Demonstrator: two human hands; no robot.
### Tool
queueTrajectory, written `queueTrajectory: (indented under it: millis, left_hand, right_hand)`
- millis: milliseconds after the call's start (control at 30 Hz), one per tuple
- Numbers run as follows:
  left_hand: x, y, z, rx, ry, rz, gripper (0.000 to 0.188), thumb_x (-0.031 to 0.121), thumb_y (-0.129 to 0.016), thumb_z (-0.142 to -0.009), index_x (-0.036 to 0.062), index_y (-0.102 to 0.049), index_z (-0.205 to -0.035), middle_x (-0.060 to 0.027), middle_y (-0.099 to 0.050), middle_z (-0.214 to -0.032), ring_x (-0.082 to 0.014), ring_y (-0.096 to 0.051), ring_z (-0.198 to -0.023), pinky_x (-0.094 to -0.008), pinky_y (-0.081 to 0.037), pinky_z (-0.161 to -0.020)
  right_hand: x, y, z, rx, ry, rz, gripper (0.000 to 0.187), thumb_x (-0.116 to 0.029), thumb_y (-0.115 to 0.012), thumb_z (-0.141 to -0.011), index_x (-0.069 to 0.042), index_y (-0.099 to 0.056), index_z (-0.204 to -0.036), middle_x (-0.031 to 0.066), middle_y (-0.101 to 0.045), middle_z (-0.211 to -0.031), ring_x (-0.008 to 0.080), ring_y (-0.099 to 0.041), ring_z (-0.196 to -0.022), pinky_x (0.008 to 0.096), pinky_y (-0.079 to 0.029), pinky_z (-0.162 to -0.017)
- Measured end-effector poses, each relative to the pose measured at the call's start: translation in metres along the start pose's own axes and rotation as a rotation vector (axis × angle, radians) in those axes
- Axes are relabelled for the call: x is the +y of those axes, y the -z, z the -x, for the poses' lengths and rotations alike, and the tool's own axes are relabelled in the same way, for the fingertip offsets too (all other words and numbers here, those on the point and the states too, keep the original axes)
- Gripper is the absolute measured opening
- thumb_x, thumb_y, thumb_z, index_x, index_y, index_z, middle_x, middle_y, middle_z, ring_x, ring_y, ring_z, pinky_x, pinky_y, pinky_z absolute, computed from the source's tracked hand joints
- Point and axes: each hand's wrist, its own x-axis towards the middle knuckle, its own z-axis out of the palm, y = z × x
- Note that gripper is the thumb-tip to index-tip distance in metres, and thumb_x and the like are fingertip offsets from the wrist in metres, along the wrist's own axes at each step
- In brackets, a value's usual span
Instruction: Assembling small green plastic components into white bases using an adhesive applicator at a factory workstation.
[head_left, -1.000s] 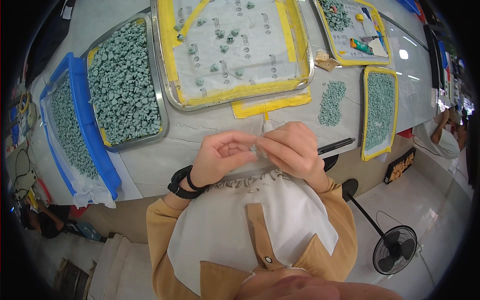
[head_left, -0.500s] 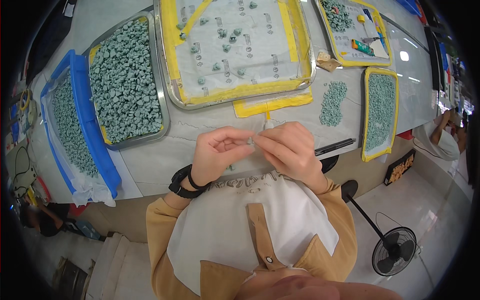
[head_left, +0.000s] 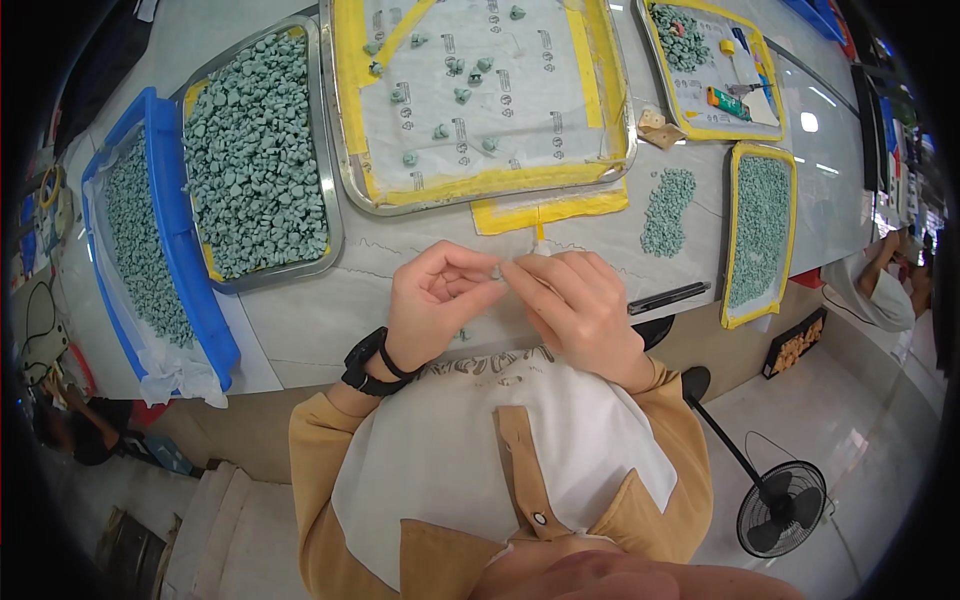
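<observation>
My left hand (head_left: 432, 298) and my right hand (head_left: 583, 308) meet fingertip to fingertip above the table's near edge. Both are closed in a pinch. A tiny pale green piece (head_left: 496, 271) shows between the fingertips, mostly hidden by them; its exact shape is too small to make out. Just beyond my right hand a white bottle (head_left: 541, 247) with a thin yellow tip is partly covered by the fingers; whether the hand touches it is hidden. Another small green piece (head_left: 461, 335) lies on the table between my wrists.
A large yellow-taped tray (head_left: 470, 180) holds scattered green pieces. Left of it stand a full metal tray (head_left: 331, 180) and a blue bin (head_left: 180, 240). At right are a loose pile (head_left: 668, 212), a narrow yellow-edged tray (head_left: 729, 235), black tweezers (head_left: 670, 298) and a tool tray (head_left: 735, 132).
My fingertips have shifted slightly around the small piece, which stays pinched between them. The whole view has moved a little; the trays and the bottle otherwise look unchanged.
</observation>
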Motion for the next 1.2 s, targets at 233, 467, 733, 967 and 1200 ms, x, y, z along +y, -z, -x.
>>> queueTrajectory:
  millis: [233, 467, 733, 967, 1200]
  left_hand:
    - [0.004, 0.000, -0.002, -0.001, -0.162, 0.019, 0.023, -0.013, -0.061, -0.084, -0.0083, -0.063, -0.106, -0.0127, -0.063, -0.109, -0.0142, -0.062, -0.098, -0.0270, -0.053, -0.086]
    - [0.004, 0.001, -0.002, -0.050, -0.117, 0.062, 0.023, -0.011, -0.061, -0.085, -0.0083, -0.063, -0.108, -0.0130, -0.064, -0.109, -0.0144, -0.062, -0.099, -0.0272, -0.052, -0.087]
    - [0.009, 0.001, -0.001, -0.093, -0.020, 0.039, 0.023, -0.009, -0.062, -0.085, -0.0075, -0.064, -0.108, -0.0113, -0.066, -0.107, -0.0136, -0.064, -0.097, -0.0268, -0.052, -0.087]
    - [0.007, 0.001, 0.000, -0.081, -0.028, 0.013, 0.024, -0.009, -0.062, -0.086, -0.0059, -0.065, -0.109, -0.0110, -0.067, -0.107, -0.0131, -0.064, -0.097, -0.0261, -0.053, -0.086]
    - [0.008, -0.002, 0.000, -0.099, -0.034, 0.001, 0.023, -0.008, -0.062, -0.086, -0.0059, -0.065, -0.109, -0.0112, -0.067, -0.107, -0.0136, -0.064, -0.098, -0.0261, -0.053, -0.086]
  right_hand:
    - [-0.007, -0.004, 0.002, 0.011, -0.035, 0.014, 0.052, -0.002, -0.068, -0.062, 0.000, -0.064, -0.114, 0.0077, -0.063, -0.104, 0.0189, -0.054, -0.066, 0.0297, -0.042, -0.053]
    - [-0.001, -0.009, 0.003, 0.151, -0.118, -0.234, 0.038, 0.001, -0.072, -0.065, -0.003, -0.069, -0.103, 0.0071, -0.066, -0.096, 0.0200, -0.056, -0.065, 0.0299, -0.045, -0.056]
    - [0.004, -0.005, 0.000, 0.160, -0.248, -0.475, 0.023, 0.007, -0.071, -0.067, -0.002, -0.071, -0.088, 0.0087, -0.066, -0.089, 0.0208, -0.064, -0.076, 0.0289, -0.050, -0.062]
    - [0.007, -0.003, -0.002, 0.123, -0.217, -0.418, 0.025, 0.007, -0.072, -0.063, -0.003, -0.070, -0.086, 0.0077, -0.067, -0.088, 0.0212, -0.063, -0.074, 0.0300, -0.049, -0.062]
    - [0.009, -0.002, -0.002, 0.137, -0.120, -0.350, 0.029, 0.005, -0.072, -0.059, -0.004, -0.069, -0.086, 0.0073, -0.066, -0.086, 0.0221, -0.061, -0.071, 0.0309, -0.047, -0.059]
